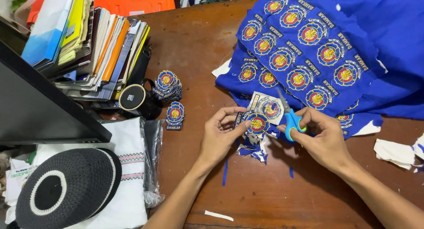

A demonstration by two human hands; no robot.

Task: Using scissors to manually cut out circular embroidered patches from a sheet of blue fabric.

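Observation:
My left hand (219,134) pinches a round blue embroidered patch (257,122) with a red and yellow emblem. My right hand (322,136) holds small blue-handled scissors (289,118), blades pointing up and left over a strip of patches (269,108) with white backing. A large blue cloth (327,47) covered with several of the same emblems lies at the upper right. Blue and white offcuts (255,150) lie under my hands on the brown wooden table (265,193).
Two stacks of cut patches (170,85) stand left of my hands, beside a black cup (133,98). Books and folders (88,43) pile at the upper left, beside a dark monitor (39,105). A black and white knit cap (66,187) rests on folded white cloth. White scraps (395,151) lie right.

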